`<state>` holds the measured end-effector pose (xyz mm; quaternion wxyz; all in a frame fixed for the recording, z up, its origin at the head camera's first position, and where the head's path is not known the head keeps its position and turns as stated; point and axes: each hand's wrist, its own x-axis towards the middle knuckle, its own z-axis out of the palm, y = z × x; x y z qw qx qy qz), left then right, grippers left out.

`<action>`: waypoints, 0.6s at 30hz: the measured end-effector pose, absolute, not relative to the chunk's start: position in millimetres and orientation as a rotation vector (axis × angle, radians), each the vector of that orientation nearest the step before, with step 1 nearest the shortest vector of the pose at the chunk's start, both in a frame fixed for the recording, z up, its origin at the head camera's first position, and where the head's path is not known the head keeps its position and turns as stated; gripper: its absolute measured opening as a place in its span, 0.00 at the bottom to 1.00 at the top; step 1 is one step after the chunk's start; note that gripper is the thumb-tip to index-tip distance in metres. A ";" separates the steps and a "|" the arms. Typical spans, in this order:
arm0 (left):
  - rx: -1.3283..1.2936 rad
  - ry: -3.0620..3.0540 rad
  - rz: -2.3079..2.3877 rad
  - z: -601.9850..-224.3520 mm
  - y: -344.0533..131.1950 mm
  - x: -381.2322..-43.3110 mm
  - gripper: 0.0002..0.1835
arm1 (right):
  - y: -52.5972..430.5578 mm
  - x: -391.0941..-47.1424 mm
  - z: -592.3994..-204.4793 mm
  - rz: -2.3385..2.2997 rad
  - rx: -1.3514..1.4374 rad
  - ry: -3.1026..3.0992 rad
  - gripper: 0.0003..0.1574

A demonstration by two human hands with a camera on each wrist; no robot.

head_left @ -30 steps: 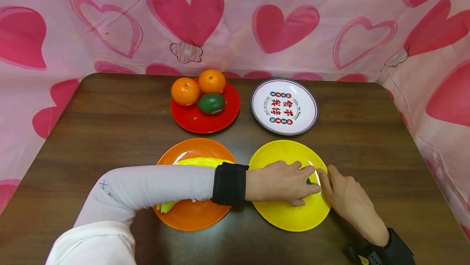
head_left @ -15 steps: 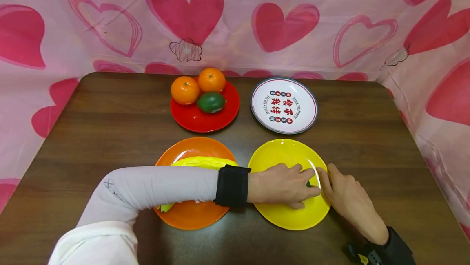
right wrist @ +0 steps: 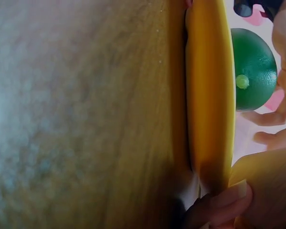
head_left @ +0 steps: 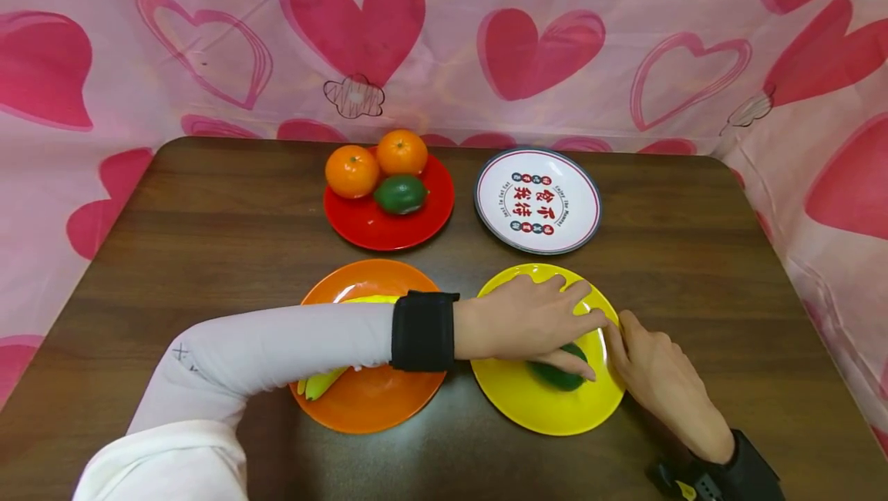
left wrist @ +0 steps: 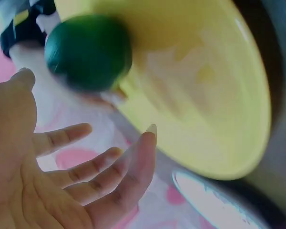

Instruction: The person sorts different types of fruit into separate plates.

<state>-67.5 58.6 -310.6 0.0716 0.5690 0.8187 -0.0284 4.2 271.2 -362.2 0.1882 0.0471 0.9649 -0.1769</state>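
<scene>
At the frame's lower right, the right hand [head_left: 659, 378] pinches the rim of the yellow plate [head_left: 513, 405]. Over that plate, the left hand [head_left: 527, 320] spreads its fingers, gripping nothing, above the green fruit [head_left: 557, 378] lying there. Left of it, yellow fruit [head_left: 322, 384] lies on the orange plate [head_left: 378, 405]. Beyond, at upper centre, oranges [head_left: 351, 172] and a second green fruit [head_left: 401, 194] occupy the red plate [head_left: 378, 233], beside the white plate [head_left: 579, 208].

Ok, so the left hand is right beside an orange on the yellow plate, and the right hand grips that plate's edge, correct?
Not quite: the fruit beside the left hand is green, as the head view shows. It is on the yellow plate, and the right hand does grip that plate's edge.
</scene>
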 end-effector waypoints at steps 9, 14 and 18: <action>1.509 2.703 -0.071 -288.8 22.9 -108.0 0.42 | 272.7 1.4 -361.2 -0.460 0.162 2.682 0.43; 1.369 2.857 -0.047 -284.3 -10.0 -126.9 0.42 | 272.3 2.7 -362.5 -0.465 0.153 2.690 0.43; 1.293 2.949 -0.032 -285.8 -35.7 -139.7 0.42 | 271.8 2.9 -362.7 -0.465 0.147 2.696 0.42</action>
